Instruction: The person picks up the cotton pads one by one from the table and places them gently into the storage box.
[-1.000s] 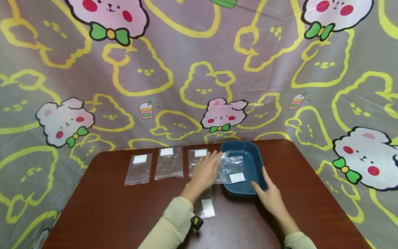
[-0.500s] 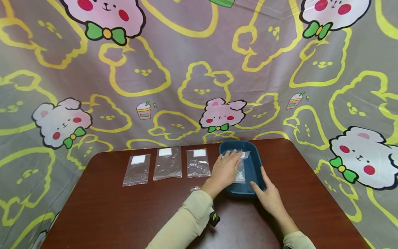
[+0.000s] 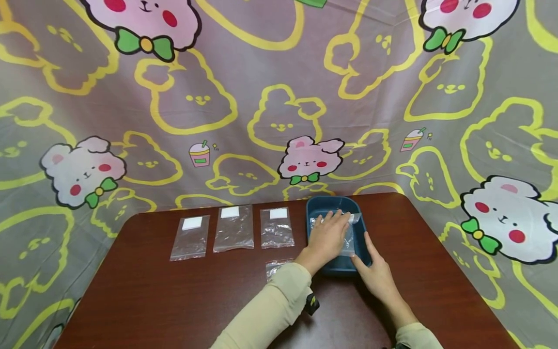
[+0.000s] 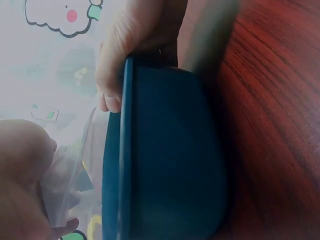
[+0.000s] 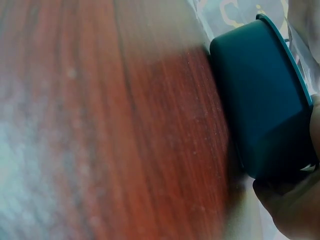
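My left hand (image 3: 328, 238) reaches over the blue plastic tray (image 3: 341, 265) and holds a clear zip-lock bag (image 3: 350, 238) by its edge. The bag lies across the inside of the tray, much of it hidden under the hand. In the left wrist view, the bag (image 4: 62, 187) hangs beside my left hand (image 4: 22, 175). My right hand (image 3: 380, 277) grips the tray's near right corner, its thumb over the rim. The right wrist view shows the tray's outer wall (image 5: 262, 95) against the table.
Left of the tray lie three clear bags with white labels: one far left (image 3: 189, 241), one in the middle (image 3: 234, 235) and one closer (image 3: 277, 233). Another bag (image 3: 275, 269) is partly covered by my left sleeve (image 3: 270, 310). Behind the wooden table (image 3: 174, 295) hangs a patterned cloth (image 3: 244, 106).
My left hand has moved right with the bag, from the tray's left side to over its inside. The front bag's upper part shows beside the sleeve. My right hand stays at the tray.
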`<state>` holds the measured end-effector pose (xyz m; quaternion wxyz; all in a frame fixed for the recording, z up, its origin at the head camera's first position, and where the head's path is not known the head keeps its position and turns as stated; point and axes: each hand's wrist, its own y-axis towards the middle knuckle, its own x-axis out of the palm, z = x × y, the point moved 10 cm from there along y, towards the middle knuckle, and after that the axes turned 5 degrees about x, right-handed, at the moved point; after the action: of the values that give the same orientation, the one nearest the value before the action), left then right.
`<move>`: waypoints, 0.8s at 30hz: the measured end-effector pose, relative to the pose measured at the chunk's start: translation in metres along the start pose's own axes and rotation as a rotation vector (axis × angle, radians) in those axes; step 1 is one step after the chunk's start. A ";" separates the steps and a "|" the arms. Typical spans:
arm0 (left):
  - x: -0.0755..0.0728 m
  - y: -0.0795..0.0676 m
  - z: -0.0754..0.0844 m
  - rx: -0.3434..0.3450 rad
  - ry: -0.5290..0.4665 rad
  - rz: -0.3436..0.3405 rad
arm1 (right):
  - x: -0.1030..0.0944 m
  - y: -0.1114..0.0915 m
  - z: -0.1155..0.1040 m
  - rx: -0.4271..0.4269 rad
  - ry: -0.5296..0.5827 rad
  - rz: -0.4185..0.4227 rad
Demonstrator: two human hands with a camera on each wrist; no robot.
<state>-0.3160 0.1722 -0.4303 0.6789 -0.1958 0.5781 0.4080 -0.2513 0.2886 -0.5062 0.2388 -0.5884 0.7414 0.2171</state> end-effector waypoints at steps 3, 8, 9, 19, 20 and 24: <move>-0.001 0.001 0.001 0.003 0.003 0.003 | 0.000 0.001 0.001 -0.010 0.006 0.005; 0.001 0.005 0.001 -0.010 0.017 -0.016 | 0.000 0.002 0.001 -0.003 0.011 0.004; 0.003 0.005 0.001 -0.012 0.018 -0.023 | 0.000 0.002 0.002 -0.001 0.011 0.002; 0.011 0.011 -0.002 -0.017 0.038 -0.051 | 0.001 0.002 0.003 0.013 0.016 -0.007; 0.011 0.012 -0.002 -0.017 0.042 -0.053 | 0.001 0.002 0.003 0.016 0.017 -0.009; 0.011 0.014 -0.003 -0.020 0.059 -0.054 | 0.001 0.002 0.003 0.022 0.020 -0.013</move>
<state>-0.3290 0.1821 -0.4380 0.6704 -0.2300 0.5884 0.3892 -0.2529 0.2900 -0.5086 0.2391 -0.5926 0.7423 0.2016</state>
